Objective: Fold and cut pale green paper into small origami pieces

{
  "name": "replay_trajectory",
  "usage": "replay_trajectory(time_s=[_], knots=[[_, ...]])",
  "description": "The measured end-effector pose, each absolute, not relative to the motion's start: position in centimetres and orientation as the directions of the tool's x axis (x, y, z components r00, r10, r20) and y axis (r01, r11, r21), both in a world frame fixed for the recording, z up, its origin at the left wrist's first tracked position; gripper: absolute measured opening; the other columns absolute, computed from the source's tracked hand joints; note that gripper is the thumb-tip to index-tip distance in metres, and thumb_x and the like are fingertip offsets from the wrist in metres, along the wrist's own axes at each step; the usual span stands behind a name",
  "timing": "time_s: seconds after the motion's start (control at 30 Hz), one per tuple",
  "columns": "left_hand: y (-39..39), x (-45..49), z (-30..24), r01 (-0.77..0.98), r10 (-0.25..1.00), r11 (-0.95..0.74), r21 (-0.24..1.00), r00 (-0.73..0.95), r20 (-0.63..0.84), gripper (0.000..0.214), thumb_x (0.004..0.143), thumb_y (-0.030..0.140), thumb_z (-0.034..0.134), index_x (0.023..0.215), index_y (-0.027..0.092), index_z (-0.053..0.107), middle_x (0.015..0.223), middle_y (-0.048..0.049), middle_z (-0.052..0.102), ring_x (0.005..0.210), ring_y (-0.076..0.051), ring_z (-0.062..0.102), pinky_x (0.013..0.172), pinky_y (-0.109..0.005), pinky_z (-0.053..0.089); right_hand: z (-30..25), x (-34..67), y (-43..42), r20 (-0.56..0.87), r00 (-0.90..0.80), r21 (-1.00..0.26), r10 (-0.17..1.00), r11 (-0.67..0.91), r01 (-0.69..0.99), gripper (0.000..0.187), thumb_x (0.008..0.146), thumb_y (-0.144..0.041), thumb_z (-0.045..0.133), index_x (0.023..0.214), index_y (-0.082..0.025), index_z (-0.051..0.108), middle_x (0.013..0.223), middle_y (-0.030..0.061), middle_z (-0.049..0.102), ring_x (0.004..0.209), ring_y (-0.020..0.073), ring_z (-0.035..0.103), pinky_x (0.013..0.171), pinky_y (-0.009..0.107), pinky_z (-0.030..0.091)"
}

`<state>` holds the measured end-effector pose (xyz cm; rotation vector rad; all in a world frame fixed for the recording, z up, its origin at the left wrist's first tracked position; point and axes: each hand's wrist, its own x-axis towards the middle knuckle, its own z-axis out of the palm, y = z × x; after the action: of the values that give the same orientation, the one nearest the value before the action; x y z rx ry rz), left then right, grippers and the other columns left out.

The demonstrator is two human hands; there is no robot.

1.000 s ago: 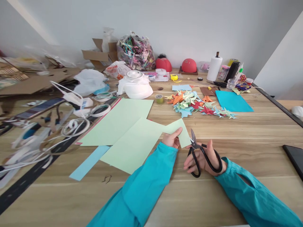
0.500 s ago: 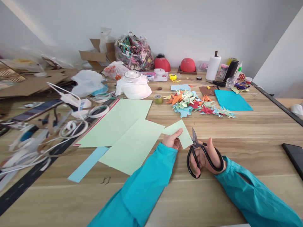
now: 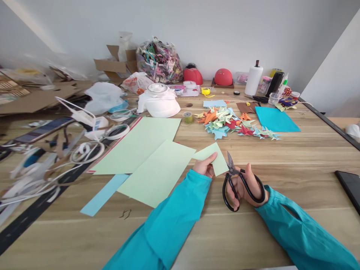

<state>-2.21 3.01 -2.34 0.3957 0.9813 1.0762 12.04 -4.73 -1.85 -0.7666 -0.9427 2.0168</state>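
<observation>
My left hand (image 3: 206, 166) pinches a small piece of pale green paper (image 3: 218, 162), thumb on top and fingers underneath. Black-handled scissors (image 3: 232, 170) are in my right hand (image 3: 244, 187), with its fingers through the loops. Their blades stand at the paper's right edge, tips pointing away from me; whether they touch the paper I cannot tell. Left of my hands lies a larger pale green sheet (image 3: 159, 172), overlapping another green sheet (image 3: 140, 140) behind it. A light blue paper strip (image 3: 104, 195) pokes out beside them.
Beyond my hands sits a pile of colourful folded paper shapes (image 3: 225, 122), with a turquoise sheet (image 3: 277, 119) to its right. A thread spool (image 3: 187, 117) stands near the green sheets. Cables (image 3: 87, 152) and a phone (image 3: 45, 129) clutter the left; another phone (image 3: 350, 189) lies right.
Hardly anything differs. The scissors and my right hand have shifted very slightly; my left hand keeps its hold on the paper.
</observation>
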Motion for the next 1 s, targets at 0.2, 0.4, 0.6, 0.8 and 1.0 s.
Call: replay_trajectory(time_s=[0.2,0.4,0.6,0.8,1.0], knots=[[3.01,-2.2,-2.49,-0.543,0.88,0.447,0.711,0.124,-0.458,0.026,0.064,0.017,0.072,0.09,0.016,0.065,0.092,-0.0073,0.071,0.078,-0.021,0.068,0.058,-0.025,0.057,-1.84,12.05,-4.76,-0.175,-0.518,-0.816,0.837,-0.418,-0.4,0.083,0.068,-0.082,0.021,0.12,-0.018,0.035,0.054,-0.0003,0.059,0.033,0.0156,0.053,0.033,0.027,0.044],[2.81,-2.09,-2.43,-0.549,0.897,0.412,0.728,0.101,-0.431,0.031,0.063,0.017,0.072,0.092,0.014,0.063,0.088,-0.0072,0.071,0.066,-0.019,0.068,0.048,-0.023,0.055,-1.83,12.02,-4.78,-0.172,-0.53,-0.81,0.831,-0.425,-0.404,0.085,0.069,-0.081,0.016,0.115,-0.014,0.04,0.054,0.0009,0.058,0.032,0.0148,0.053,0.033,0.025,0.043],[2.76,-2.06,-2.44,-0.573,0.913,0.381,0.726,0.108,-0.394,0.033,0.062,0.016,0.073,0.094,0.014,0.063,0.084,-0.0061,0.071,0.067,-0.019,0.068,0.052,-0.025,0.056,-1.47,11.89,-4.92,-0.175,-0.515,-0.811,0.839,-0.419,-0.408,0.087,0.069,-0.082,0.016,0.119,-0.014,0.037,0.05,-0.0008,0.056,0.029,0.0133,0.049,0.031,0.024,0.043],[2.97,-2.0,-2.65,-0.597,0.915,0.368,0.713,0.098,-0.39,0.034,0.06,0.015,0.074,0.093,0.014,0.064,0.082,-0.0055,0.071,0.067,-0.018,0.067,0.052,-0.023,0.055,-1.12,11.75,-5.0,-0.187,-0.485,-0.822,0.855,-0.406,-0.399,0.087,0.069,-0.081,0.015,0.12,-0.015,0.039,0.046,-0.0039,0.053,0.026,0.0115,0.045,0.03,0.024,0.042],[3.0,-1.92,-2.69,-0.608,0.916,0.353,0.711,0.072,-0.394,0.031,0.06,0.014,0.073,0.09,0.015,0.064,0.081,-0.0043,0.071,0.063,-0.016,0.066,0.05,-0.021,0.054,-1.18,11.64,-5.03,-0.209,-0.441,-0.838,0.873,-0.392,-0.379,0.089,0.067,-0.083,0.019,0.118,-0.014,0.04,0.041,-0.0056,0.05,0.022,0.0094,0.039,0.025,0.021,0.039]])
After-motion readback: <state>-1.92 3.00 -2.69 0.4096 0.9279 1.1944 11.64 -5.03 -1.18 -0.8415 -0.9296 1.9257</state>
